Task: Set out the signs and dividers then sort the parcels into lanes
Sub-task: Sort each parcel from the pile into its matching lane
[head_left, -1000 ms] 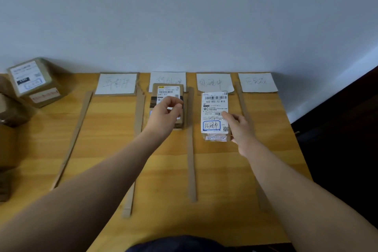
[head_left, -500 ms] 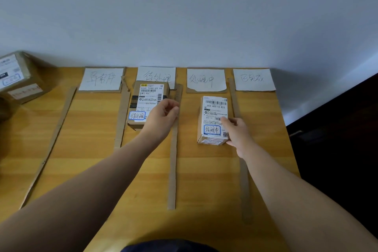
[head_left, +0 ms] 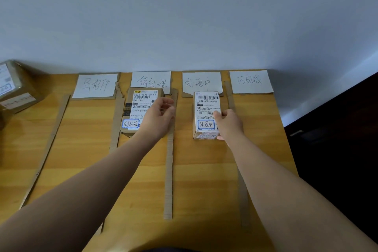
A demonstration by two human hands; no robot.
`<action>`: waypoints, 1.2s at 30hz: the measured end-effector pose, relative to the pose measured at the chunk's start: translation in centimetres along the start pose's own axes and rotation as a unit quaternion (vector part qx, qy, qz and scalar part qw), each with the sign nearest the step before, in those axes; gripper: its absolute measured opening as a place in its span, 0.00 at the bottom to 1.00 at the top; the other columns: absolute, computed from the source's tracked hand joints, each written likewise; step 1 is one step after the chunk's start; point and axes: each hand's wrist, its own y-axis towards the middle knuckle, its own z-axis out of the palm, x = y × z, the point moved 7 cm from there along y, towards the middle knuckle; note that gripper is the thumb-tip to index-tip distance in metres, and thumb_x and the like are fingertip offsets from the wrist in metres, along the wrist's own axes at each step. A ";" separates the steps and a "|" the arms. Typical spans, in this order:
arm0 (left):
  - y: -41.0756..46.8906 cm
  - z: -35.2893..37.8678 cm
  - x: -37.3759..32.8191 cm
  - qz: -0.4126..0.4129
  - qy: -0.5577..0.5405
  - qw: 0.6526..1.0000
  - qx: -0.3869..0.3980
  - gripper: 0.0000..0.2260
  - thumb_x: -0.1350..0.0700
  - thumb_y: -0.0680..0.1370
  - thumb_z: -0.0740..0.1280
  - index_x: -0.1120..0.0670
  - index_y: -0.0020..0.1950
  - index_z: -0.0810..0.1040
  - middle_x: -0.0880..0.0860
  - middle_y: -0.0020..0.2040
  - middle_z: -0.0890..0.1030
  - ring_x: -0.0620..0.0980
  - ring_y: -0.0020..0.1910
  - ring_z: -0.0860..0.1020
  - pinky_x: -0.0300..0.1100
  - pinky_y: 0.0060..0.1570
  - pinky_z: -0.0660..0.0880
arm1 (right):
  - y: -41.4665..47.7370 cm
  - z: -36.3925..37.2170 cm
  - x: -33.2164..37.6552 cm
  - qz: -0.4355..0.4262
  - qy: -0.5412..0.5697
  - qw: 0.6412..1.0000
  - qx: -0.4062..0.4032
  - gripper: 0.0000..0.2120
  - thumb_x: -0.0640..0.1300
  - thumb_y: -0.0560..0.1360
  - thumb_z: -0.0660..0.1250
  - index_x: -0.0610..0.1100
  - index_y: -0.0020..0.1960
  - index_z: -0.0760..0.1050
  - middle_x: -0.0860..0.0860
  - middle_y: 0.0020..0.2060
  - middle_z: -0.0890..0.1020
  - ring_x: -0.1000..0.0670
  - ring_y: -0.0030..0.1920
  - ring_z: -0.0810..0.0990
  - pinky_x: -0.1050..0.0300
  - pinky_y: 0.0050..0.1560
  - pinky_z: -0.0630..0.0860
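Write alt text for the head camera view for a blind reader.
A person sorts parcels into cardboard-divided lanes on a wooden table: the left hand holds a brown parcel in the second lane, the right hand a white-labelled parcel in the third. Four handwritten signs head the lanes.

Single head-worn cam, wide-angle, looking forward and down from the near edge of the table (head_left: 204, 170). Wall (head_left: 184, 16) fills the top third, table the rest, dark floor (head_left: 337, 139) at the right. Both forearms come in from the bottom corners, with the hands (head_left: 158, 117) mid-frame at arm's reach. It's near enough to read the signs (head_left: 95, 86) at the far edge. The edges bow a bit from the lens.
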 end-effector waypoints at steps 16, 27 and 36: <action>-0.8 -2.5 -0.2 0.014 0.016 1.000 -0.002 0.07 0.56 0.81 0.60 0.50 0.58 0.73 0.49 0.53 0.78 0.55 0.51 0.80 0.48 0.49 0.78 | 0.0 -1.2 0.6 0.000 -0.113 0.992 -0.052 0.25 0.64 0.78 0.56 0.42 0.59 0.68 0.48 0.45 0.81 0.48 0.39 0.80 0.53 0.36 0.78; -3.0 -8.4 -0.2 0.049 0.007 0.999 -0.004 0.07 0.56 0.81 0.60 0.49 0.59 0.72 0.48 0.54 0.77 0.44 0.48 0.80 0.46 0.49 0.79 | -5.7 -1.1 5.6 -0.103 -0.186 0.962 -0.170 0.16 0.52 0.80 0.60 0.42 0.62 0.71 0.45 0.60 0.74 0.44 0.60 0.72 0.52 0.43 0.70; -4.3 -22.4 4.3 0.067 0.006 0.998 -0.011 0.06 0.55 0.81 0.60 0.49 0.58 0.73 0.46 0.51 0.77 0.45 0.47 0.80 0.51 0.51 0.78 | -13.8 10.2 13.3 -0.192 -0.124 0.951 -0.210 0.11 0.46 0.79 0.61 0.43 0.59 0.74 0.46 0.56 0.75 0.45 0.56 0.75 0.52 0.48 0.74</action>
